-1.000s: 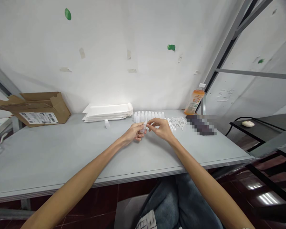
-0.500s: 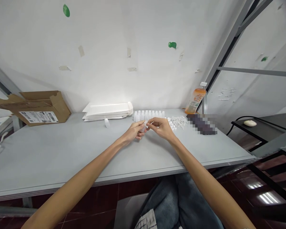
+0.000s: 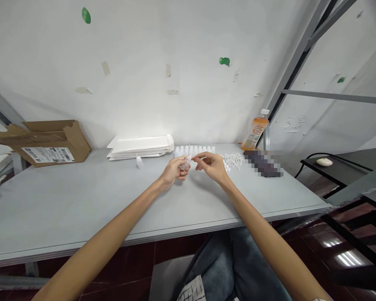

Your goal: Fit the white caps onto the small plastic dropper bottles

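White envelopes (image 3: 139, 146) and standing bottles (image 3: 204, 149) sit behind the left hand (image 3: 174, 170), its grip closed around a small bottle (image 3: 185, 164); right hand (image 3: 212, 164) beside that, its grip unclear.

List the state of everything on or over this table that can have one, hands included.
Held bottle: tilted
Left hand: closed around it
Right hand: curled close to it, contact unclear
Lone bottle: standing
Row of bottles: standing
Small white pieces: loose, heaped
White packets: stacked flat
Cardboard box: open, flaps spread
Drink bottle: capped, orange drink inside
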`<state>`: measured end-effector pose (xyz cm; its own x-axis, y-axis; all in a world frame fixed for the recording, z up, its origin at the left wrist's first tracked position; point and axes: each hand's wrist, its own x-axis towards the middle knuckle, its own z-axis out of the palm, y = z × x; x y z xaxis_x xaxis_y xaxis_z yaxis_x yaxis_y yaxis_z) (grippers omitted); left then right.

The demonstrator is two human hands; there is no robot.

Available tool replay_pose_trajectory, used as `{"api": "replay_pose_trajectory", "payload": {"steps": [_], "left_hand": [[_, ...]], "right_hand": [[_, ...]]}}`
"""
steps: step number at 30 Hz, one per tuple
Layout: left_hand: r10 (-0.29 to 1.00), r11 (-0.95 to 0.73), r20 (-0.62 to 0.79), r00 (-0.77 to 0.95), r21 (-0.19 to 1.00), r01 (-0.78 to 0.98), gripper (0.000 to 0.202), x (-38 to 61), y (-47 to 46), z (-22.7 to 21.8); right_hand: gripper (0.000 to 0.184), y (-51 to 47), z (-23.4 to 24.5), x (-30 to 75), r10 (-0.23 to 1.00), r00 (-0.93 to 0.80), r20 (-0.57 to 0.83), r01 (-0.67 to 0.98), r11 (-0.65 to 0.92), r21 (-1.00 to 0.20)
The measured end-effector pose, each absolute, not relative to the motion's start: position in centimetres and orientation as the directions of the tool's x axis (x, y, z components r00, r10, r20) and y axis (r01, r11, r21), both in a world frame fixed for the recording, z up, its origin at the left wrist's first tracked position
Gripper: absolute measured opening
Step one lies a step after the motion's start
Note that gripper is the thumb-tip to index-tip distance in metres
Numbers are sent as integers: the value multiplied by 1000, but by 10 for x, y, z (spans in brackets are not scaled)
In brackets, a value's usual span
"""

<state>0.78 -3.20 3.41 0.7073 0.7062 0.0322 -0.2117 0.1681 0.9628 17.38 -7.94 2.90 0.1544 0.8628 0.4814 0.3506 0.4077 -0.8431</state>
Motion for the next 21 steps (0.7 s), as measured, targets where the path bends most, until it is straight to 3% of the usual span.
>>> {"api": "replay_pose_trajectory", "payload": {"steps": [9,21], "left_hand": [[760,220,-63,646,961,-165,32,11,-34,30],[746,220,-229,626,971,94,44,8,-37,34]], "right_hand": [[26,-80,27,171,842,94,531,416,451,-790],[31,-82,26,175,906,-80,416,393,412,-822]]}}
